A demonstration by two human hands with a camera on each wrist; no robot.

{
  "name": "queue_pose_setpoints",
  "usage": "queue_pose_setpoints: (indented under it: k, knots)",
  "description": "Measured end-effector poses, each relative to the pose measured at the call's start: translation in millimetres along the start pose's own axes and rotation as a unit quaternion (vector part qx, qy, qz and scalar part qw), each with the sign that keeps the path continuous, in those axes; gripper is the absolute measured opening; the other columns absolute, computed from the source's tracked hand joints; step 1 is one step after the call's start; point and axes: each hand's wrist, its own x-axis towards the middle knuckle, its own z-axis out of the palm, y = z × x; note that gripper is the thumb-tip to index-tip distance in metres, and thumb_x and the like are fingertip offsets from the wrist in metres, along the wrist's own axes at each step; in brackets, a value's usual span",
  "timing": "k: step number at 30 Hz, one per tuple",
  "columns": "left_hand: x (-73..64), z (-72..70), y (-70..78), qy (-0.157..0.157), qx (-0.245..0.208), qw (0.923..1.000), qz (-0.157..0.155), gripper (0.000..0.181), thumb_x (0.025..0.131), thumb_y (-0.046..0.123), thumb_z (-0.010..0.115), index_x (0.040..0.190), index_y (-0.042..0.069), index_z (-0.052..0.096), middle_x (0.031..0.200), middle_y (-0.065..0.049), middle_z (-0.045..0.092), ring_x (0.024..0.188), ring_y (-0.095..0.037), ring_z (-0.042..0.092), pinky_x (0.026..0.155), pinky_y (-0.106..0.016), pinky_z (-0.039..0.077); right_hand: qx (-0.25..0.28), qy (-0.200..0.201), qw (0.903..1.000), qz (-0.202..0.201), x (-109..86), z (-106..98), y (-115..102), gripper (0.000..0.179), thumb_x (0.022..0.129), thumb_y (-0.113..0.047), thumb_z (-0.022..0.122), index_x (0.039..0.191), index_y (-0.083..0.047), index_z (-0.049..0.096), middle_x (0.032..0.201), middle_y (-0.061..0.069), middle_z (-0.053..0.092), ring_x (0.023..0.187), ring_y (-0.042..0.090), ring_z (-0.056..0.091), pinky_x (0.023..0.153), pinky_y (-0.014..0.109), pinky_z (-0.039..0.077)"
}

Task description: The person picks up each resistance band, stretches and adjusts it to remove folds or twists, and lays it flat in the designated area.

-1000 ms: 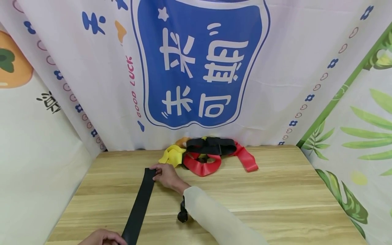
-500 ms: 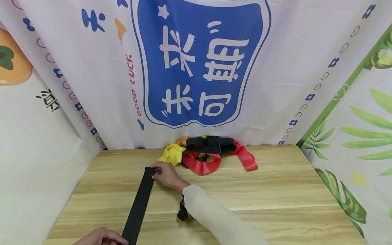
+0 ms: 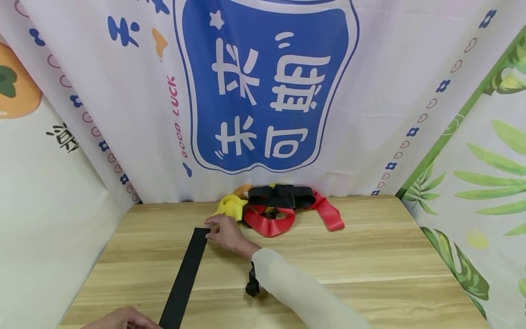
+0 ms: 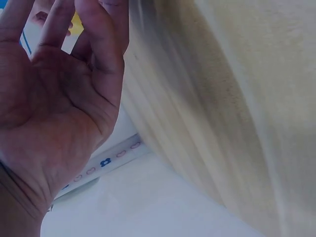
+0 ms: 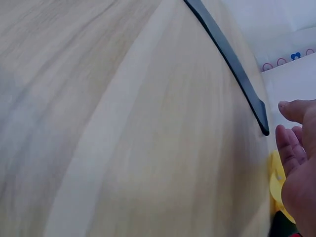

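A flat black band (image 3: 186,274) lies lengthwise on the wooden table, running from near the left hand toward the back. At its far end is the right hand (image 3: 228,234), thumb and fingers spread apart. In the right wrist view a gap shows between this hand (image 5: 300,158) and the band's end (image 5: 261,118). The left hand (image 3: 123,318) is low at the frame's bottom edge, its fingertips right beside the band's near part. Seen from the left wrist, that hand (image 4: 59,94) has loosely bent fingers and nothing in the palm; the fingertips are cut off.
At the back of the table (image 3: 349,269) is a pile of bands: a yellow one (image 3: 231,207), a looped black one (image 3: 283,197) and a red one (image 3: 269,225) with a tail to the right. A printed curtain (image 3: 370,114) hangs behind the table.
The right hand has let go of the band's far end and its fingers have spread. The left hand has shifted slightly left and down. The band lies nearly as before.
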Motion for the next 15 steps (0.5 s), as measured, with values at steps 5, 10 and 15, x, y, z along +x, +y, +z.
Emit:
queue_pose_setpoints:
  k: [5, 10, 15]
  knots:
    - [4.6, -11.3, -2.4, 0.003, 0.041, 0.9984, 0.040, 0.033, 0.104, -0.003, 0.059, 0.135, 0.002, 0.071, 0.111, 0.007, 0.076, 0.090, 0.002, 0.065, 0.069, -0.023, 0.056, -0.014, -0.006, 0.9998, -0.015, -4.5, -9, -3, 0.037, 0.092, 0.003, 0.079, 0.128, 0.003, 0.072, 0.129, 0.013, 0.070, 0.116, 0.029, 0.071, 0.084, 0.015, 0.056]
    - [13.5, -9.9, 24.3, 0.052, 0.025, 0.9983, -0.006, 0.034, 0.106, 0.003, 0.060, 0.133, -0.017, 0.061, 0.105, 0.000, 0.074, 0.090, -0.003, 0.066, 0.074, -0.023, 0.057, -0.038, -0.009, 0.9989, -0.026, -8.4, -23, -6, 0.039, 0.092, 0.000, 0.080, 0.130, -0.002, 0.073, 0.130, 0.009, 0.070, 0.116, 0.022, 0.070, 0.084, 0.014, 0.056]
    - [29.0, -13.7, 48.5, 0.115, 0.112, 0.9866, -0.032, 0.039, 0.104, 0.010, 0.067, 0.134, -0.014, 0.062, 0.110, -0.009, 0.072, 0.092, -0.002, 0.066, 0.076, -0.024, 0.057, -0.052, 0.005, 0.9982, -0.028, -9.8, -39, -5, 0.040, 0.091, -0.004, 0.083, 0.129, -0.001, 0.073, 0.130, 0.009, 0.070, 0.115, 0.024, 0.070, 0.086, 0.020, 0.059]
